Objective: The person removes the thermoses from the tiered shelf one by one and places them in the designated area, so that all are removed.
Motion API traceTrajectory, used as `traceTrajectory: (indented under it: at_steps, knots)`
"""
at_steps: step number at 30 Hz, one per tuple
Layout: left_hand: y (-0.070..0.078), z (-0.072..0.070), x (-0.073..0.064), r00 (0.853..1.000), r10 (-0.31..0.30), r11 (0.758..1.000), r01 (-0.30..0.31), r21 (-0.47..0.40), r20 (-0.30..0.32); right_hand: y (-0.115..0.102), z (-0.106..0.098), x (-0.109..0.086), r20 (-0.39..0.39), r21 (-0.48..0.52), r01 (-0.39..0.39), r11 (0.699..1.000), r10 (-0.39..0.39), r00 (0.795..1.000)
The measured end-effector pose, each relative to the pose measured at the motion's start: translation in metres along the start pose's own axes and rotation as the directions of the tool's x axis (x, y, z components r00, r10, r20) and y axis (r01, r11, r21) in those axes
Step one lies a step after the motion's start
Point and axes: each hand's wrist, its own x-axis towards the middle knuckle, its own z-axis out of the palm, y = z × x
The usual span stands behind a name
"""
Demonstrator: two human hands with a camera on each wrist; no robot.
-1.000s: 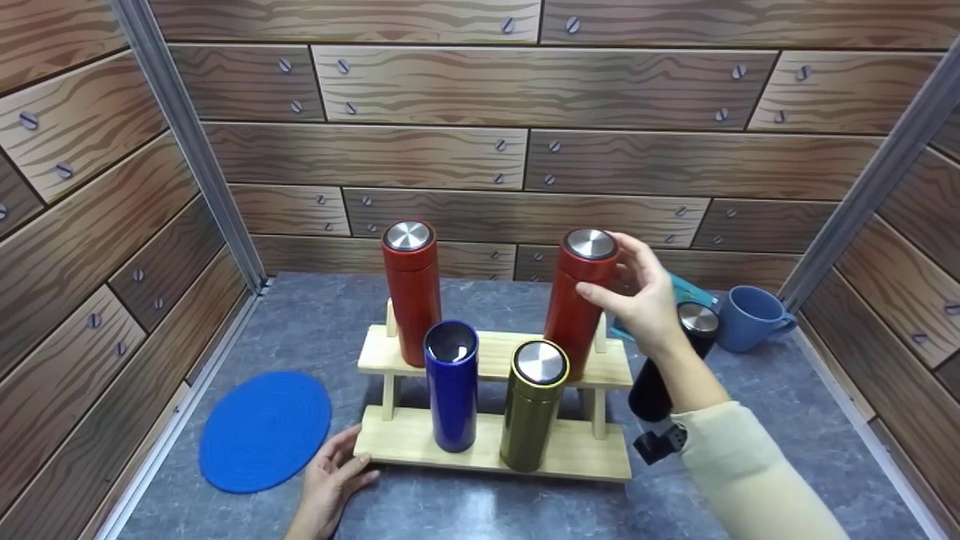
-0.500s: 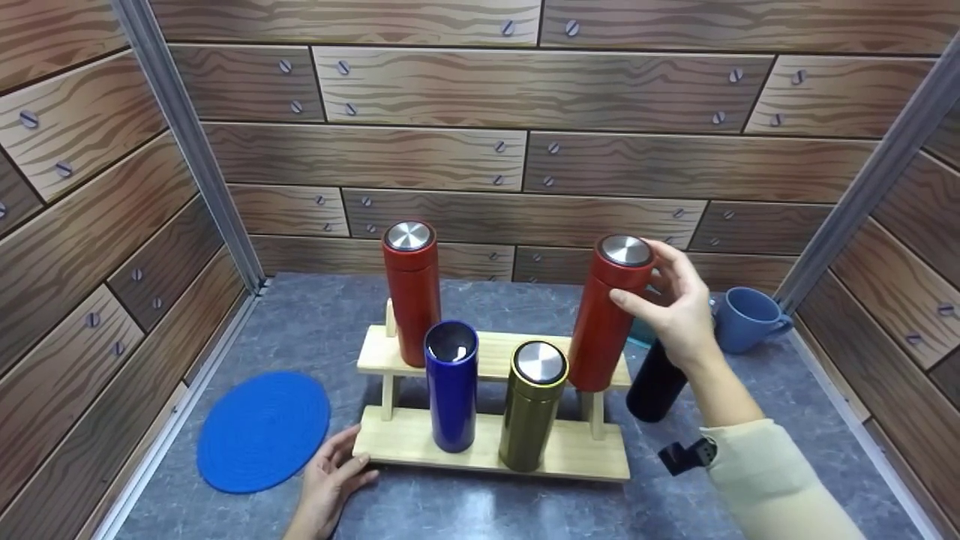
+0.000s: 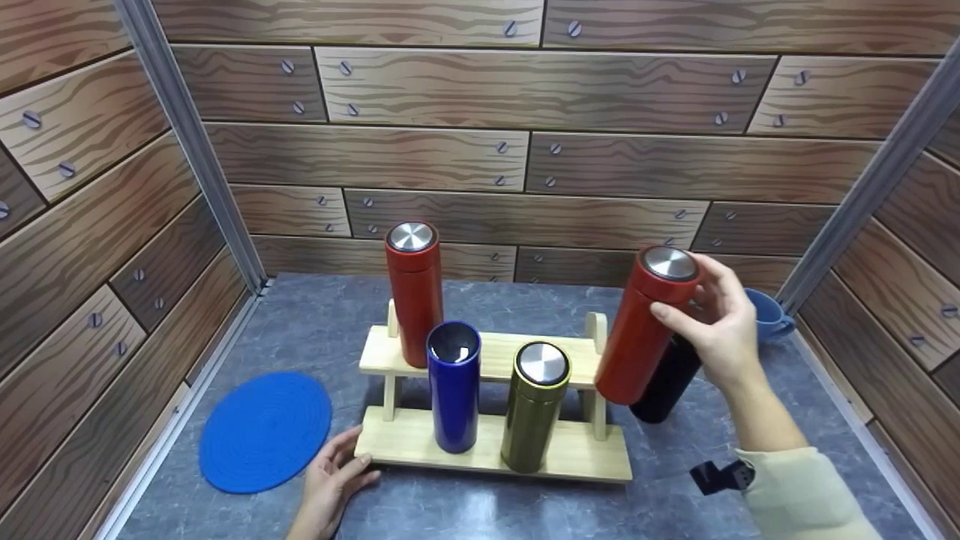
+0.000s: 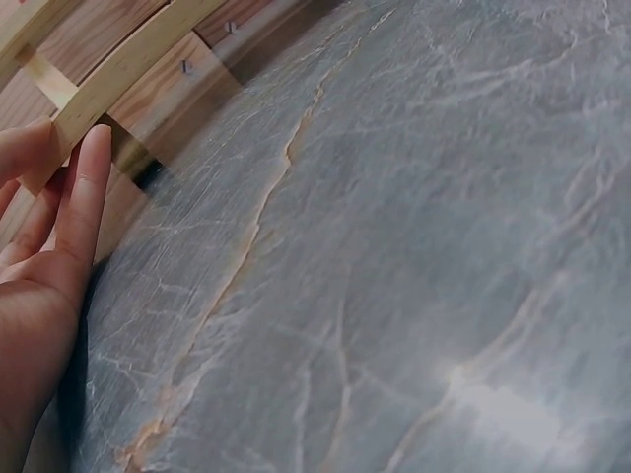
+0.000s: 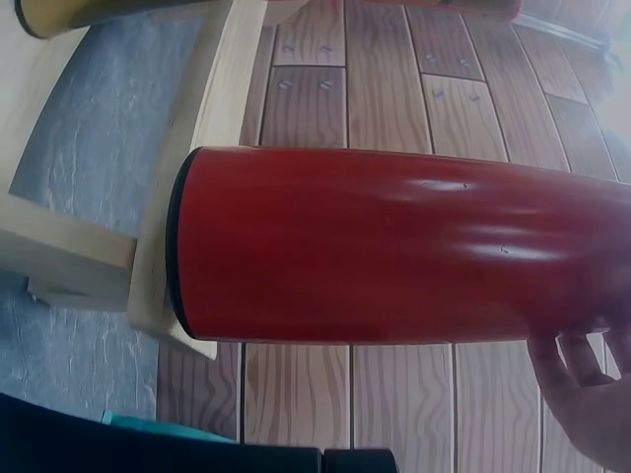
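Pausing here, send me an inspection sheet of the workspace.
Surface: gray marbled tabletop.
Job's things: held red flask, tilted, at right end of two-tier wooden rack, contact unclear; second red flask on upper tier; blue flask and gold flask on lower.
Clutter: round blue mat left; black flask, blue mug right; teal item, mostly hidden.
Hands: left hand pinches rack's lower tier; right hand grips held red flask.
Cables: nothing seen.
Surroundings: plank-patterned walls.

You are at a small lab-style booth, made up to look like a timber room.
On three sides of you, wood-print panels (image 3: 420, 90) with drawn screws meet at grey metal corner strips (image 3: 190, 142), enclosing a marbled grey surface (image 3: 315, 322). Household wares, a two-tier wooden rack (image 3: 401, 439) and blue mug (image 3: 771, 324), share it with your black wrist camera (image 3: 720, 478).
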Motion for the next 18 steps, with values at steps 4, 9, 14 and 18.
traceTrajectory:
  at_steps: [4, 9, 14, 18]
  knots:
    - [-0.001, 0.001, 0.000, 1.000, -0.017, 1.000, 0.017, -0.005, -0.015, -0.002, -0.010, -0.004, -0.013, 0.058, 0.013, 0.998, -0.012, 1.000]
    - [0.000, 0.001, 0.000, 1.000, -0.010, 1.000, 0.010, -0.003, -0.011, -0.006, -0.020, -0.008, -0.050, 0.100, 0.044, 0.994, -0.039, 0.998]
    - [-0.003, 0.000, 0.002, 1.000, 0.001, 1.000, -0.001, 0.006, -0.022, -0.008, -0.030, -0.011, -0.080, 0.105, 0.062, 0.993, -0.053, 0.995]
    - [0.006, 0.002, -0.002, 0.999, -0.040, 0.999, 0.040, 0.000, 0.004, -0.011, -0.035, -0.017, -0.092, 0.129, 0.084, 0.988, -0.072, 0.993]
